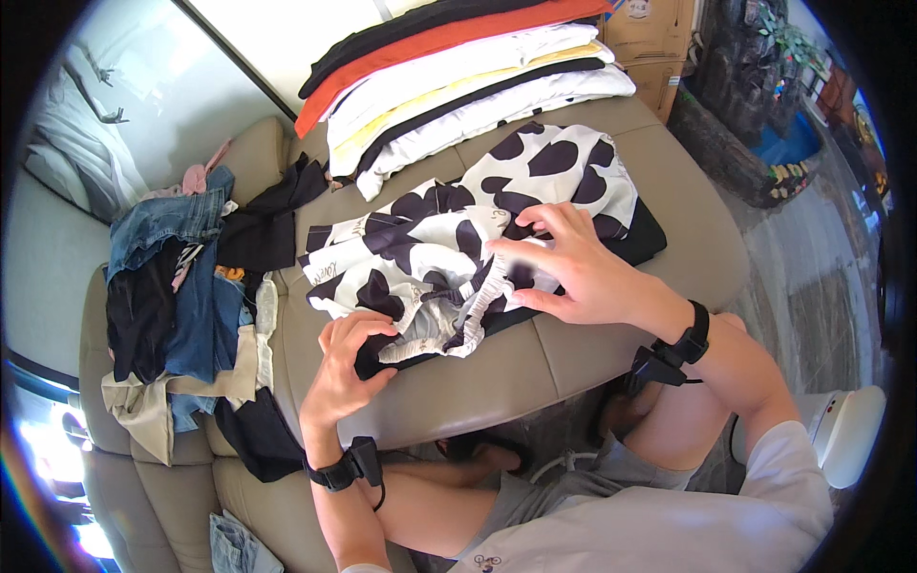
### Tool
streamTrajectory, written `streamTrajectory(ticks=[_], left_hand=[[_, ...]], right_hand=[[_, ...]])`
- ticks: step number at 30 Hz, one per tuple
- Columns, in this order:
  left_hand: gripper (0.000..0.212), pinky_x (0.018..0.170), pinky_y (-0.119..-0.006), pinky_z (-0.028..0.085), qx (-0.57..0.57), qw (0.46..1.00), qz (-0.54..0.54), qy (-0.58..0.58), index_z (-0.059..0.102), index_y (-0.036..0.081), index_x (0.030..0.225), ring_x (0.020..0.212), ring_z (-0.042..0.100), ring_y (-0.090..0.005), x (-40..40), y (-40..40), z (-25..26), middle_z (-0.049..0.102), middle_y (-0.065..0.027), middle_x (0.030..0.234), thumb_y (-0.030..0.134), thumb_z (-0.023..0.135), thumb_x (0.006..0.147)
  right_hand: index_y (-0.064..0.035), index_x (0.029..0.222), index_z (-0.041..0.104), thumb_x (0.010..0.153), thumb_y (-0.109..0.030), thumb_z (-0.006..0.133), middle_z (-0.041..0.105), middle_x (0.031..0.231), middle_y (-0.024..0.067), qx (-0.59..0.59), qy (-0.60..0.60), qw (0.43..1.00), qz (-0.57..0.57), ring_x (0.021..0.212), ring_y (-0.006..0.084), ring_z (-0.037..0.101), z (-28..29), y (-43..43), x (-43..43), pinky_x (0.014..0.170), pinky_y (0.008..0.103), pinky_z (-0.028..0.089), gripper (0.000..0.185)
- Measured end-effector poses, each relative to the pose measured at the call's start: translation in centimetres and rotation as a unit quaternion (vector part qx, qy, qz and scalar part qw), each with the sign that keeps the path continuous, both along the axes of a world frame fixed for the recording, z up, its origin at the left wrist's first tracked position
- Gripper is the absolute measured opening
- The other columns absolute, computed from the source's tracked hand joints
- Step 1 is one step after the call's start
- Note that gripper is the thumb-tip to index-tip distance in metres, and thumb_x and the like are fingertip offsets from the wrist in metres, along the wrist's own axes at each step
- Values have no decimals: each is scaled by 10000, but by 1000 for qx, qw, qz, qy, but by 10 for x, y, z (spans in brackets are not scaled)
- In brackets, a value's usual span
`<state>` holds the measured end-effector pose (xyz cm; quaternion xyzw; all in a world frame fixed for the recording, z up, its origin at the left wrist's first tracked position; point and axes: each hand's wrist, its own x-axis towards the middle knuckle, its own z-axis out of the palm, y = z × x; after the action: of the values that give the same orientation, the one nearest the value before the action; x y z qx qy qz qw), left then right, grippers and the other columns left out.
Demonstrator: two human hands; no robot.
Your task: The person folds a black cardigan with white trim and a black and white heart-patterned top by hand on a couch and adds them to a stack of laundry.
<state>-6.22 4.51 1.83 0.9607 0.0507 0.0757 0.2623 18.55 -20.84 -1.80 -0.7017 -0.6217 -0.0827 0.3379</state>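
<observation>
A white garment with black heart-like blotches and printed script (pixel 401 251) lies partly folded on a tan leather seat. Its gathered elastic edge (pixel 481 308) curves open toward me and shows the pale inside. At the near left corner, my left hand (pixel 347 365) touches the cloth with bent fingers; whether it pinches the fabric is unclear. Over the right end of the elastic, my right hand (pixel 573 265) is spread, index finger and thumb apart, with no cloth visibly gripped. Dark folded fabric (pixel 648 233) shows beneath the patterned garment.
Behind it rises a stack of folded clothes (pixel 458 79) in black, orange, white and yellow. Loose jeans and dark garments (pixel 193 286) pile up at left. Folded light jeans (pixel 240 544) lie on the lower seat (pixel 150 494). Cardboard boxes (pixel 648 43) and a rock fountain (pixel 745 122) stand at right.
</observation>
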Motion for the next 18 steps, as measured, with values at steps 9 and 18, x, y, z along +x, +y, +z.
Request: streamTrajectory(ticks=[9,18], left_hand=[[421,1008,-369,352,16,999,14,-39,669,79,986,969,644,-236,-7,-4,-9,681,-36,947,3,838,607],[430,876,-328,383,-42,998,-18,-43,670,71,927,789,605,-173,-21,-31,2,666,-20,849,26,912,575]], right_hand=[[-117,993,653,801,-125,769,509,1013,92,-21,64,995,76,1009,295,506,-3,-4,3,898,433,418,224],[-96,879,583,762,-27,740,560,968,57,-70,-13,991,113,980,277,535,10,-24,-14,884,405,440,207]])
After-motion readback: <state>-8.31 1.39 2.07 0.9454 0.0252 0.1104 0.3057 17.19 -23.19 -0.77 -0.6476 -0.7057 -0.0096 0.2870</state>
